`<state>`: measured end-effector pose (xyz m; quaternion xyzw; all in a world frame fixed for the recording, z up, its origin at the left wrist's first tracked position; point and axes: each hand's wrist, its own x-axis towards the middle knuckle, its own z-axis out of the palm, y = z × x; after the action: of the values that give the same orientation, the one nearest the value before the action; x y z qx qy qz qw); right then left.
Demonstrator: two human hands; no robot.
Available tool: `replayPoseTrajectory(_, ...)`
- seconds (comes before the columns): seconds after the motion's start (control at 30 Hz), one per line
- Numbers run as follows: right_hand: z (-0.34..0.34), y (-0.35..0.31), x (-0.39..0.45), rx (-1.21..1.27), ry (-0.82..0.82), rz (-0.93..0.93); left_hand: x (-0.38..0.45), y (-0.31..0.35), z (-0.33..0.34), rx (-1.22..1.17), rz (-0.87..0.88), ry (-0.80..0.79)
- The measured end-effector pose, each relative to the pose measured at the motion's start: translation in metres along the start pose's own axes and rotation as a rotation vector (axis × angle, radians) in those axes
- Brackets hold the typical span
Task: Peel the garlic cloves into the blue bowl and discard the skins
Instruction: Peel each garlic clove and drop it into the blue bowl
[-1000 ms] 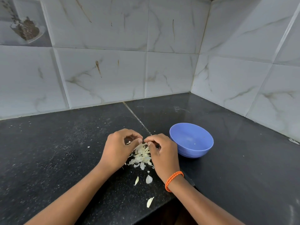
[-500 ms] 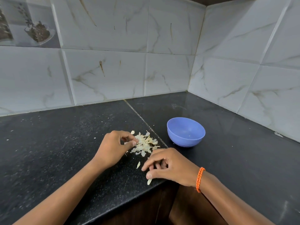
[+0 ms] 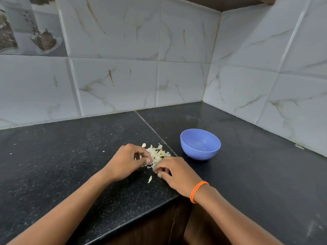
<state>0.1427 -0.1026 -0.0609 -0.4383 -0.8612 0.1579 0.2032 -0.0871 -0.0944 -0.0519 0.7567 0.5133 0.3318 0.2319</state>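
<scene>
A pile of pale garlic skins (image 3: 158, 153) lies on the black counter, left of the blue bowl (image 3: 200, 144). The bowl stands upright, and only a few tiny specks show inside it. My left hand (image 3: 126, 161) sits at the pile's left side, its thumb and fingertips pinching into the skins. My right hand (image 3: 174, 172), with an orange band on the wrist, is at the pile's near edge, its fingers curled in around a bit of skin. One loose skin (image 3: 150, 179) lies alone just in front of both hands. I see no whole clove.
The black granite counter (image 3: 70, 156) runs into a tiled corner behind the bowl. Its front edge (image 3: 141, 213) drops off just below my wrists, above a dark wooden cabinet. Small white crumbs dot the counter at the left.
My right hand came back from the counter's front edge to the pile. The skin that lay at that edge is gone. My left hand stayed at the pile.
</scene>
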Motion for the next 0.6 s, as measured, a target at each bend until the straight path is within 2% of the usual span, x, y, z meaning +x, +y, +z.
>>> replayPoseTrajectory(0.13, -0.007, 0.006, 0.017, 0.0, 0.152, 0.115, -0.003, -0.003, -0.005, 0.033, 0.024, -0.137)
replayPoseTrajectory(0.33, -0.012, 0.011, 0.021, -0.024, 0.068, 0.245, 0.0, -0.007, 0.003, 0.151, 0.071, -0.245)
replayPoseTrajectory(0.4, -0.006, 0.01, 0.024, -0.008, 0.085, 0.263, 0.003, -0.006, 0.005, 0.2, 0.08, -0.233)
replayPoseTrajectory(0.5, 0.004, 0.004, 0.031, 0.009, 0.13, 0.263, 0.009, -0.007, 0.007, 0.294, 0.081, -0.124)
replayPoseTrajectory(0.6, 0.004, 0.002, 0.039, 0.007, 0.249, 0.257, 0.015, -0.01, 0.006, 0.328, 0.089, -0.04)
